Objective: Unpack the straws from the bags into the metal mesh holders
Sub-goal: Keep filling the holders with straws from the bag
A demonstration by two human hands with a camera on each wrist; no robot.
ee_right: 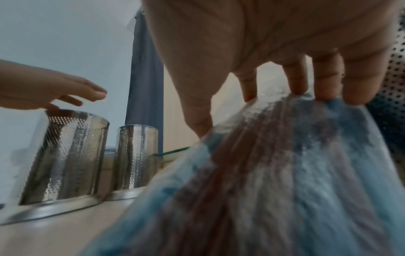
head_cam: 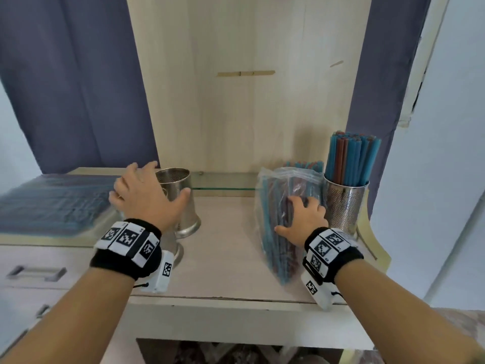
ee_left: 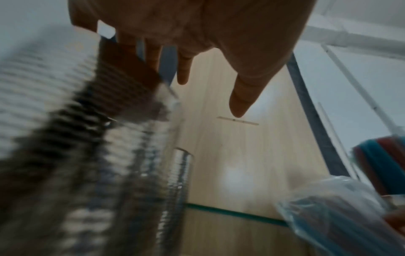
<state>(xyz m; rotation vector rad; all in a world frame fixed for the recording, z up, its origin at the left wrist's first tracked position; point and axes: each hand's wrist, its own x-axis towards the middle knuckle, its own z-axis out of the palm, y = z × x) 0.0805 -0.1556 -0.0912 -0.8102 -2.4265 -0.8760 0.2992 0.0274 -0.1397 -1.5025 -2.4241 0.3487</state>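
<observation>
My left hand [head_cam: 157, 185] hovers open, fingers spread, over the rims of two empty perforated metal holders. The far holder [head_cam: 181, 203] shows plainly; the near holder [head_cam: 172, 249] is mostly hidden under my wrist. In the right wrist view both holders [ee_right: 65, 155] [ee_right: 138, 155] stand side by side, with my left hand [ee_right: 83, 93] just above the nearer one. My right hand [head_cam: 301, 216] rests on a clear bag of blue and red straws [head_cam: 275, 185], fingertips [ee_right: 295, 86] touching the plastic [ee_right: 274, 173]. A third holder [head_cam: 343, 203] at the right is full of straws [head_cam: 351, 158].
Another flat bag of blue straws [head_cam: 52, 203] lies on the surface to the left. Drawer handles [head_cam: 34, 271] sit below it. The pale counter [head_cam: 223, 245] is backed by a wooden panel with a glass strip [head_cam: 223, 189]. Curtains hang on both sides.
</observation>
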